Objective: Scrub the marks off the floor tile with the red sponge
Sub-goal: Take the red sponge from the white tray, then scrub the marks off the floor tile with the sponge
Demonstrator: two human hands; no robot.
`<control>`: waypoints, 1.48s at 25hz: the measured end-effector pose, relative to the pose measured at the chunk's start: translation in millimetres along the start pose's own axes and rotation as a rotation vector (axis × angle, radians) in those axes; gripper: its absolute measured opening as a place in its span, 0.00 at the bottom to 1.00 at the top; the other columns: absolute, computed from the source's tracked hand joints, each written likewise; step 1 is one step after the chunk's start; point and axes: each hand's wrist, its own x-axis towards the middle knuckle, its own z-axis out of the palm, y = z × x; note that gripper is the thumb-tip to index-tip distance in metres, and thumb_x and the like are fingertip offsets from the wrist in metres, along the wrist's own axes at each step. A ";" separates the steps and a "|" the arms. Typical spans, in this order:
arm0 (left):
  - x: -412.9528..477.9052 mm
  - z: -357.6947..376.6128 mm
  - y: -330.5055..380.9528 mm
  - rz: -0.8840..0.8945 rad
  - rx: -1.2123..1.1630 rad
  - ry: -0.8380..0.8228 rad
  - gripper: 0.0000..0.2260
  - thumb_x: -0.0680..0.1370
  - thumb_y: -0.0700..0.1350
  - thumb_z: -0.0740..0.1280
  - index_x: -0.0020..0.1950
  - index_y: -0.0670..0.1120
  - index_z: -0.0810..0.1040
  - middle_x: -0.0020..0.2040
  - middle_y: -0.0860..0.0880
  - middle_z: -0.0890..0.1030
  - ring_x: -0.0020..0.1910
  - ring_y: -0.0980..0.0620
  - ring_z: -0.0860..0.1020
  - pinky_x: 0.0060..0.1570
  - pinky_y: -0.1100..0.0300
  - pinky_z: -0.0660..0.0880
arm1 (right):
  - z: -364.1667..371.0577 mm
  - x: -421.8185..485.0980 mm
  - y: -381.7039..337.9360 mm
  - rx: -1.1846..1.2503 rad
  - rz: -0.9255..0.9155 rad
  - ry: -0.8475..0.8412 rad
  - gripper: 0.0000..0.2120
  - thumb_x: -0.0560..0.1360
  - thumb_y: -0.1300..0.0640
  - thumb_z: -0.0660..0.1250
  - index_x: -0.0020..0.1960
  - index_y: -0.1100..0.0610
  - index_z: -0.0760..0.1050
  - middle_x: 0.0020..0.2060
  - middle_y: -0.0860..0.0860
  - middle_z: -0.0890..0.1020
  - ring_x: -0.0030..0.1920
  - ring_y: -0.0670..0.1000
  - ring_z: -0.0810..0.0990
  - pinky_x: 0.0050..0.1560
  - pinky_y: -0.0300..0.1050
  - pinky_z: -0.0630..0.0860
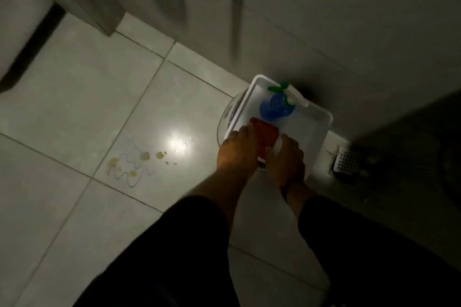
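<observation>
The red sponge [267, 135] lies in a white tray [314, 129] on the floor by the wall. My left hand [237, 151] rests along the sponge's left side and my right hand [287, 158] touches its right end, fingers curled around it. The sponge's near end is hidden between my hands. On a pale floor tile [159, 117] to the left are the marks [134, 163]: yellowish blotches, small drops and thin wavy lines.
A blue spray bottle [277, 106] with a green and white trigger head stands at the tray's far end. A clear round bowl rim [224, 119] shows under the tray's left edge. A perforated metal drain cover [345, 161] sits right. A toilet [20, 20] is far left.
</observation>
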 end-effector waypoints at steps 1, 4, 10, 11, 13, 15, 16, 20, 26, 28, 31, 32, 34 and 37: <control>19.8 10.8 2.4 -0.060 -0.026 -0.039 0.36 0.84 0.49 0.68 0.88 0.43 0.56 0.79 0.42 0.72 0.78 0.40 0.73 0.74 0.45 0.74 | 12.0 22.4 6.2 0.069 0.062 -0.018 0.31 0.84 0.48 0.67 0.83 0.58 0.63 0.78 0.60 0.72 0.76 0.64 0.73 0.77 0.64 0.73; 66.8 30.6 9.6 -0.235 -0.080 -0.094 0.38 0.84 0.52 0.68 0.88 0.43 0.54 0.80 0.40 0.71 0.80 0.37 0.71 0.75 0.42 0.71 | 32.5 73.8 8.9 0.263 0.241 -0.106 0.34 0.81 0.49 0.72 0.81 0.61 0.64 0.77 0.63 0.74 0.74 0.66 0.76 0.76 0.61 0.75; 106.2 60.7 7.0 -0.386 -0.256 -0.041 0.35 0.80 0.50 0.72 0.83 0.42 0.62 0.76 0.39 0.73 0.77 0.37 0.74 0.71 0.43 0.73 | 59.3 109.1 27.0 0.767 0.496 -0.074 0.28 0.81 0.62 0.72 0.79 0.62 0.69 0.73 0.63 0.78 0.66 0.65 0.82 0.66 0.61 0.83; 107.2 61.1 6.9 -0.366 -0.306 -0.037 0.33 0.81 0.51 0.71 0.82 0.42 0.64 0.75 0.39 0.75 0.74 0.37 0.77 0.68 0.44 0.75 | 55.2 108.5 26.8 0.862 0.481 -0.109 0.23 0.82 0.63 0.71 0.75 0.65 0.74 0.67 0.62 0.82 0.58 0.64 0.85 0.55 0.55 0.88; 99.7 54.5 9.0 -0.328 -0.411 0.041 0.26 0.83 0.56 0.66 0.77 0.44 0.72 0.70 0.41 0.79 0.68 0.41 0.81 0.59 0.49 0.76 | 41.0 97.4 21.7 0.999 0.445 -0.123 0.16 0.82 0.66 0.69 0.69 0.66 0.80 0.56 0.58 0.85 0.46 0.58 0.85 0.35 0.42 0.87; 78.5 37.4 7.4 -0.287 -0.574 0.139 0.19 0.83 0.58 0.64 0.69 0.48 0.77 0.63 0.46 0.82 0.60 0.46 0.82 0.54 0.54 0.74 | 24.2 79.5 14.8 1.019 0.383 -0.088 0.14 0.79 0.68 0.71 0.65 0.60 0.82 0.55 0.57 0.87 0.53 0.60 0.87 0.46 0.48 0.89; 64.8 25.8 2.5 -0.267 -0.695 0.146 0.16 0.82 0.55 0.65 0.66 0.50 0.77 0.59 0.48 0.82 0.57 0.48 0.82 0.55 0.54 0.75 | 15.5 67.0 10.2 1.012 0.334 -0.091 0.15 0.78 0.67 0.72 0.64 0.57 0.82 0.58 0.57 0.87 0.59 0.61 0.87 0.55 0.53 0.88; -12.0 -18.6 -39.7 -0.200 -1.274 -0.051 0.15 0.77 0.40 0.70 0.63 0.48 0.79 0.53 0.48 0.84 0.51 0.50 0.83 0.50 0.57 0.81 | -7.5 2.7 -9.2 1.058 0.146 -0.452 0.34 0.75 0.64 0.75 0.79 0.52 0.71 0.70 0.60 0.83 0.69 0.64 0.83 0.67 0.65 0.82; -120.0 -24.8 -165.7 -0.267 -1.450 0.038 0.17 0.75 0.32 0.71 0.64 0.40 0.82 0.52 0.45 0.87 0.50 0.51 0.86 0.51 0.55 0.85 | 71.0 -85.9 -77.3 0.998 0.286 -0.899 0.23 0.71 0.67 0.72 0.65 0.58 0.85 0.57 0.61 0.90 0.54 0.60 0.91 0.51 0.58 0.90; -135.2 -5.5 -216.7 -0.323 -1.291 0.217 0.20 0.74 0.41 0.74 0.67 0.46 0.82 0.58 0.48 0.87 0.55 0.49 0.86 0.56 0.49 0.85 | 120.9 -99.3 -103.6 0.933 0.309 -0.910 0.22 0.75 0.59 0.70 0.68 0.59 0.83 0.62 0.61 0.88 0.59 0.60 0.90 0.57 0.59 0.88; -149.6 49.1 -310.2 -0.561 -1.124 0.524 0.24 0.77 0.58 0.74 0.72 0.59 0.77 0.63 0.58 0.82 0.60 0.55 0.83 0.56 0.56 0.82 | 211.9 -105.4 -139.8 0.814 0.283 -0.873 0.22 0.78 0.55 0.69 0.71 0.60 0.81 0.64 0.61 0.87 0.63 0.62 0.88 0.61 0.58 0.86; -151.4 75.2 -345.9 -0.650 -1.098 0.572 0.25 0.79 0.60 0.72 0.75 0.59 0.75 0.68 0.57 0.81 0.65 0.53 0.82 0.61 0.55 0.80 | 244.8 -102.5 -147.5 0.741 0.242 -0.848 0.21 0.81 0.55 0.68 0.72 0.60 0.80 0.66 0.61 0.86 0.65 0.62 0.86 0.66 0.59 0.83; -151.7 136.5 -419.2 -0.781 -0.928 0.533 0.31 0.82 0.62 0.66 0.84 0.54 0.68 0.80 0.51 0.74 0.78 0.47 0.74 0.74 0.50 0.73 | 312.0 -85.3 -156.4 0.536 0.104 -0.793 0.17 0.86 0.57 0.63 0.72 0.61 0.78 0.61 0.60 0.87 0.58 0.55 0.88 0.62 0.54 0.83; -137.2 204.5 -512.7 -0.831 -0.515 0.466 0.35 0.85 0.62 0.58 0.89 0.49 0.58 0.88 0.45 0.61 0.87 0.42 0.60 0.83 0.44 0.59 | 392.0 -34.5 -174.0 0.204 -0.249 -0.625 0.14 0.88 0.58 0.62 0.64 0.65 0.81 0.41 0.62 0.84 0.30 0.47 0.84 0.27 0.37 0.78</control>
